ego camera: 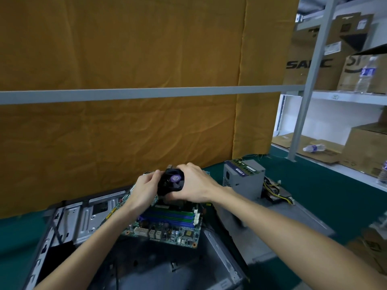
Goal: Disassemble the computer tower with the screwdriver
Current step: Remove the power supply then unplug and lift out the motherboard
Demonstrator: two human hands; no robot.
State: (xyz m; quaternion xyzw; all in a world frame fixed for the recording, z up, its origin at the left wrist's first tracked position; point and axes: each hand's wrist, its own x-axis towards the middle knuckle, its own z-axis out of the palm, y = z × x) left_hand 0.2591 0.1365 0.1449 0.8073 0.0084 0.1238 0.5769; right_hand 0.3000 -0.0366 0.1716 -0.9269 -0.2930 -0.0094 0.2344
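Head view, lower centre: my left hand (146, 188) and right hand (195, 183) gripped cooler fan (171, 181) from both sides, apparently to lift it off motherboard (167, 225).

We had a single view, from a wide-angle camera worn on the person's head. It looked forward and slightly down, so the orange cloth backdrop (125, 59) filled the upper half and the green table (303, 174) sat low in the frame. Both forearms reached in from the bottom edge, the hands meeting close ahead near the lower centre. The metal shelving (314, 80) bent along the right edge, probably from lens distortion. No second view shared the scene.
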